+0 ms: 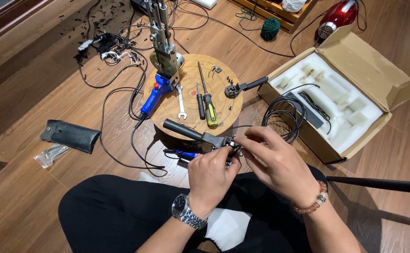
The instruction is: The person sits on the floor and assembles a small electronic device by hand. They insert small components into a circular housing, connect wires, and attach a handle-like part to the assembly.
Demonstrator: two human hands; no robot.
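Holding black-handled tool [200,133] over lap, beside round wooden board [223,117]: left hand [212,175] grip closed round its metal head, right hand [273,159] fingertips pinching same head; screwdriver [208,105] on board.

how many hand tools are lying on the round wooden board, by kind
screwdrivers: 2
open-ended wrench: 1
blue-handled tool with a metal frame on it: 1
total: 4
The black-handled part in the left hand and right hand is held above the round wooden board, so it is not counted.
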